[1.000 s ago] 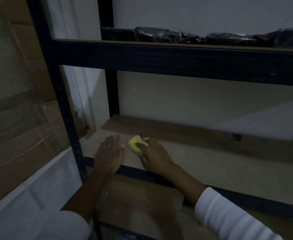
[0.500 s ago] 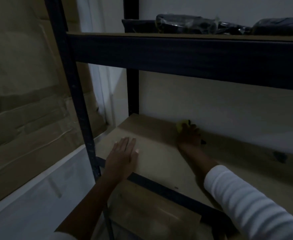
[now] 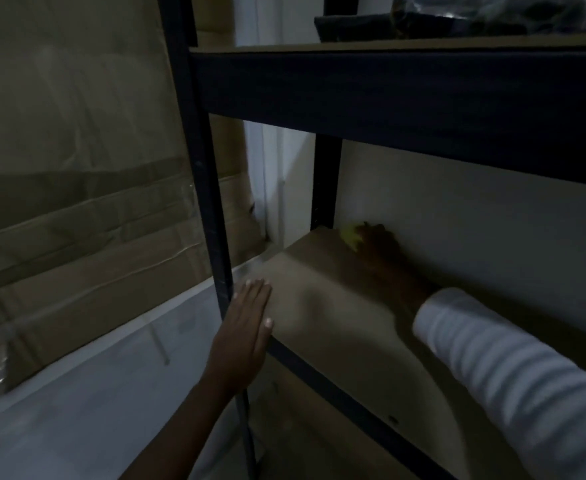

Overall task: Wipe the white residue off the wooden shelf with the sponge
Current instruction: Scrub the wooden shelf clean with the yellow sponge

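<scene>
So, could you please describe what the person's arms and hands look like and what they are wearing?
Both hands are bare: no gloves, rings or watch show. The left hand has short, pale fingernails, and its forearm is uncovered as far as the frame shows. The right hand sits in dim light, so its nails cannot be made out. The right arm wears a long white sleeve with faint ribbed bands, reaching to the wrist.

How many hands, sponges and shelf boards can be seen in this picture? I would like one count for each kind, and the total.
Hands: 2, the left hand flat on the wooden shelf, the right hand holding the yellow sponge
Sponges: 1
Shelf boards: 2, the wooden shelf and the upper shelf
Total: 5
</scene>
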